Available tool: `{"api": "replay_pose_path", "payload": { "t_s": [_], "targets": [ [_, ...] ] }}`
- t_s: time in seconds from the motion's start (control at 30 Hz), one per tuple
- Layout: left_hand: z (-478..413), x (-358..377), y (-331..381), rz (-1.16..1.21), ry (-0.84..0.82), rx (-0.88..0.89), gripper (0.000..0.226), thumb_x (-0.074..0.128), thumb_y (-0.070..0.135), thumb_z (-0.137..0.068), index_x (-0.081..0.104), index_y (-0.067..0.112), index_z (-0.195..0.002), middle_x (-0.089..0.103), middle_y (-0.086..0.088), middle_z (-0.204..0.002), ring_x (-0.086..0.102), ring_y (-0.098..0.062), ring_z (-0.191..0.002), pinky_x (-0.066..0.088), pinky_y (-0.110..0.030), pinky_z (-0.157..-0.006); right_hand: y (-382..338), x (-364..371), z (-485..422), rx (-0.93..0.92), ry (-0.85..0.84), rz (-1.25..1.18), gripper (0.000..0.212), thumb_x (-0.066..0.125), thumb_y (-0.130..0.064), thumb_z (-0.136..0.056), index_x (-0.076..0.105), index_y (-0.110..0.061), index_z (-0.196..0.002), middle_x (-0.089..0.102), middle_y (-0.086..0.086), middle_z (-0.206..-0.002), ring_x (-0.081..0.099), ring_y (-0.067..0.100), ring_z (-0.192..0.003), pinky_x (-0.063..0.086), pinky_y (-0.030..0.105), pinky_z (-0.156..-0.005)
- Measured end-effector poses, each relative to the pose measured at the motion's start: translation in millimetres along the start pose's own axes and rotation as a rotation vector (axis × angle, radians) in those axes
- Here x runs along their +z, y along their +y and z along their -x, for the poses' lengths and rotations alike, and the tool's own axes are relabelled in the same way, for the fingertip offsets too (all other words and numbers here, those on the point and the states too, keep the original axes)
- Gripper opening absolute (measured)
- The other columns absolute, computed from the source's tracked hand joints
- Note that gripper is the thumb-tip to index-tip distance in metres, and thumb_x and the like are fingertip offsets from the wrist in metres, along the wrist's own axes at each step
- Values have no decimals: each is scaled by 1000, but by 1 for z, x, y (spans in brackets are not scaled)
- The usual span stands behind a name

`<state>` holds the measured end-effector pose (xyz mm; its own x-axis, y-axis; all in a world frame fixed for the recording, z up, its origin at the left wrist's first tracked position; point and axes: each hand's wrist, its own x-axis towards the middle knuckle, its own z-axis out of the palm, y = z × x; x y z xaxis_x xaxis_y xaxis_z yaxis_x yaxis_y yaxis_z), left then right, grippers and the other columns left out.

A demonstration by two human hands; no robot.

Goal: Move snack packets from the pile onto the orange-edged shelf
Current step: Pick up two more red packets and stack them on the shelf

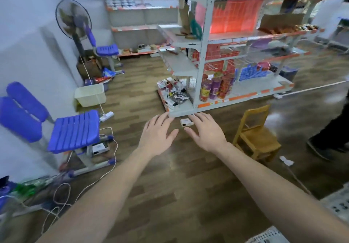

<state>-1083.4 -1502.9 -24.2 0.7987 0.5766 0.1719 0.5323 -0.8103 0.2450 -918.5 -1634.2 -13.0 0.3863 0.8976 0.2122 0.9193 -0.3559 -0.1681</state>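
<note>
Both hands are stretched out ahead of me, left hand (156, 137) and right hand (205, 133), palms down, fingers straight and spread, holding nothing. The pile of snack packets (174, 93) lies beyond my fingertips on the low end bay of the shelving unit, apart from either hand. Round the corner to its right runs the orange-edged shelf (243, 96), with a cluster of round canisters (215, 87) at its near end.

The packets look glossy and loosely heaped, so I judge a hasty grab could slide some off onto the floor. Setting them down close to the canisters could topple one. A small white box (187, 122) lies on the floor between my hands and a little wooden chair (255, 138) stands near my right hand. Either could trip me as I step in.

The wood-plank floor (179, 176) carries a blue chair (73, 129) with loose cables (62, 191) trailing near it, a power strip (106, 116), a white tub (90, 95) and a standing fan (73, 18) by the wall. The view is blurred.
</note>
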Motion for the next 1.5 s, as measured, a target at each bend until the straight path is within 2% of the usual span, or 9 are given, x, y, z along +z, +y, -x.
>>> {"api": "replay_pose_path", "payload": {
  "t_s": [0.2,0.3,0.47,0.53,0.67,0.93,1.13,1.33,1.5],
  "targets": [
    [-87,11,-33,8,32,-25,58,37,57,-102,37,29,-152,26,5,-163,23,-25,-148,19,-43,-121,27,27,-102,-63,-8,-10,60,37,-56,-99,52,-12,-137,58,8,-133,49,29,-127,38,41,-111],
    [-134,16,-59,4,35,-42,59,33,59,-101,36,29,-152,25,5,-163,23,-24,-148,19,-43,-121,34,40,-156,-74,-14,-18,59,39,-54,-100,49,-13,-140,54,8,-139,46,29,-131,36,41,-112],
    [-220,24,-116,6,63,-26,79,9,69,-90,37,29,-152,27,5,-163,24,-23,-148,19,-41,-121,40,72,-258,-64,-32,-27,63,32,-59,-100,42,-18,-147,46,6,-149,39,27,-139,35,43,-115],
    [-257,26,-142,14,57,-23,76,12,68,-92,38,30,-152,27,6,-162,24,-23,-148,19,-41,-120,39,84,-300,-49,-21,-31,61,36,-57,-101,41,-18,-148,44,5,-151,37,26,-141,33,42,-117],
    [-332,18,-193,20,21,13,58,30,59,-102,33,32,-153,24,5,-164,19,-23,-150,15,-41,-121,36,99,-379,0,8,-31,60,38,-56,-102,41,-18,-149,44,3,-150,36,24,-140,29,38,-117],
    [-467,18,-287,28,-12,55,56,33,58,-102,34,32,-151,26,6,-162,21,-20,-149,19,-42,-121,37,129,-523,79,23,-49,60,41,-55,-101,42,-17,-149,46,2,-150,36,22,-141,30,36,-116],
    [-573,34,-342,40,-3,74,54,38,54,-102,36,31,-151,28,7,-161,21,-20,-148,15,-37,-120,59,167,-639,74,9,-83,60,44,-53,-101,42,-17,-149,45,5,-151,35,23,-141,29,36,-116],
    [-688,45,-389,32,-1,66,55,37,56,-99,43,27,-146,38,5,-155,31,-22,-142,23,-39,-116,86,194,-768,37,32,-96,55,50,-49,-100,51,-13,-142,55,5,-139,46,25,-131,35,34,-109],
    [-780,52,-421,30,31,56,73,20,64,-89,48,23,-143,45,0,-151,40,-25,-138,33,-42,-114,109,199,-866,41,32,-104,51,50,-50,-99,53,-17,-138,58,2,-133,50,26,-123,42,37,-102]
  ]
}}
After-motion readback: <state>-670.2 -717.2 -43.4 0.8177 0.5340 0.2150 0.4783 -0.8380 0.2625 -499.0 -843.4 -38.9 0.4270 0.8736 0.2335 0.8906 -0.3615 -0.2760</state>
